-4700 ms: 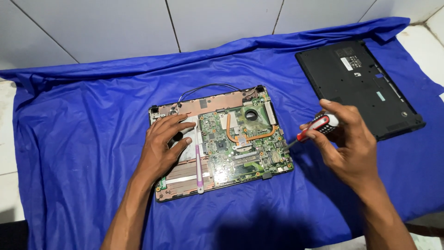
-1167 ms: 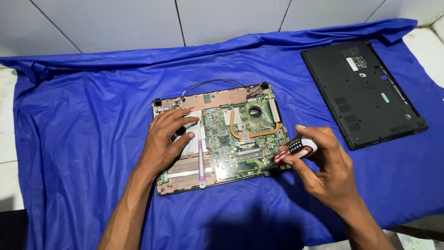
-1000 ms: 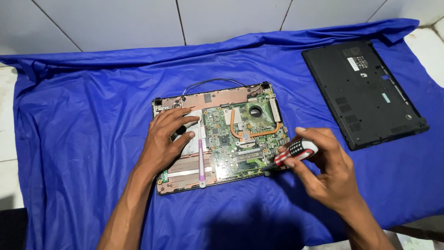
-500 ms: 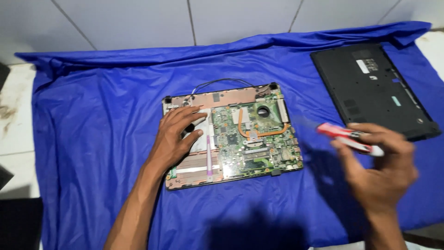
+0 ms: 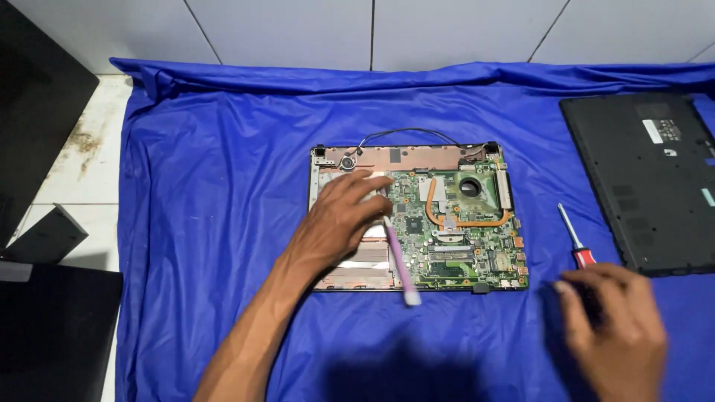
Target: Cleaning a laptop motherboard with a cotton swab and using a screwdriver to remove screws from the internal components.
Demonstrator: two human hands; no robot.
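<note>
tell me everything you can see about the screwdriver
The screwdriver is small, with a thin silvery metal shaft and a red handle that looks like plastic. It lies flat on the blue cloth, tip pointing away from the person, between the opened laptop base and the black laptop cover. Its handle end disappears under the blurred fingers of the right hand; whether they grip it cannot be told.
</note>
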